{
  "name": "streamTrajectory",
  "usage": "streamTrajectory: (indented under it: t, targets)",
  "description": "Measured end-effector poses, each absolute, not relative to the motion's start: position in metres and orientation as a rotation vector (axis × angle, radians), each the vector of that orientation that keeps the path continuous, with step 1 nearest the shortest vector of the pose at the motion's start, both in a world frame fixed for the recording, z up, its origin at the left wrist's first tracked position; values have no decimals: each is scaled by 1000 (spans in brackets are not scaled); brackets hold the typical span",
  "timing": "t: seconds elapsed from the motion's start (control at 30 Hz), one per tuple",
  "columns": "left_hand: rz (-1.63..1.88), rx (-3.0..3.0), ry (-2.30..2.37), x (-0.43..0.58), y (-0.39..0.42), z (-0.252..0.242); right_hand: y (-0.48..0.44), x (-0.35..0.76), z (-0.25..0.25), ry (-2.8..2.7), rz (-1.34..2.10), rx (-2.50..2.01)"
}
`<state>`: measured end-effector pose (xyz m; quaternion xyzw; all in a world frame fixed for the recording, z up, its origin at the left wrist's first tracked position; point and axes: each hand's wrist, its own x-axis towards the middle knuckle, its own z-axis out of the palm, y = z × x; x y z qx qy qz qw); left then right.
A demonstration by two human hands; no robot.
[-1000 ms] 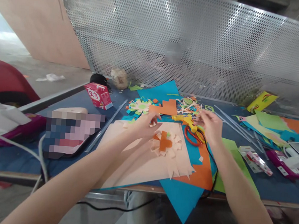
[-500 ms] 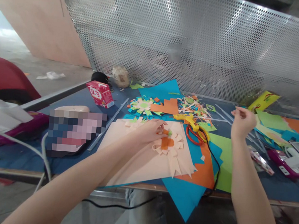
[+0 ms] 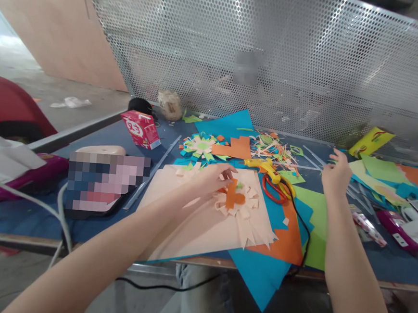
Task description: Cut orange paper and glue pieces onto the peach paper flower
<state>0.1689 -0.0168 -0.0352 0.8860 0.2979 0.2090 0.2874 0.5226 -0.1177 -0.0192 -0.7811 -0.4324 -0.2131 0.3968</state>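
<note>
My left hand [image 3: 210, 178] lies with fingers stretched on a peach fringed paper flower [image 3: 239, 204] that has an orange piece in its middle. The flower sits on a large peach sheet [image 3: 189, 222]. My right hand [image 3: 336, 175] hovers low over the blue table [image 3: 385, 259] beside clear glue sticks [image 3: 313, 157], its fingers loosely extended and holding nothing. A yellow glue gun [image 3: 264, 165] and red-handled scissors [image 3: 272, 190] lie between my hands.
Blue, orange and green sheets [image 3: 312, 222] overlap at the front edge. A finished multicolour paper flower [image 3: 200, 146], paper scraps [image 3: 273, 146] and a red carton [image 3: 140, 129] lie further back. A perforated metal panel [image 3: 274, 60] walls the rear. A magenta tool [image 3: 30, 176] sits left.
My right hand left the glue gun, rose to the right, then dropped toward the glue sticks. My left hand moved onto the paper flower and stays there.
</note>
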Motion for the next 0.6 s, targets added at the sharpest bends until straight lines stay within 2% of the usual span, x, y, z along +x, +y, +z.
streamTrajectory:
  t: [0.13, 0.3, 0.43, 0.6]
  targets:
    - [532, 2370, 837, 169, -17, -34, -113, 520, -22, -1041, -458, -2114]
    - [559, 2375, 842, 169, -19, -30, -112, 508, -16, -1052, -558, -2064]
    - [619, 2299, 857, 168, -20, -26, -109, 483, -8, -1307, -641, -1871]
    - [711, 2087, 795, 167, -16, -27, -108, 413, -9, -1800, -467, -1666]
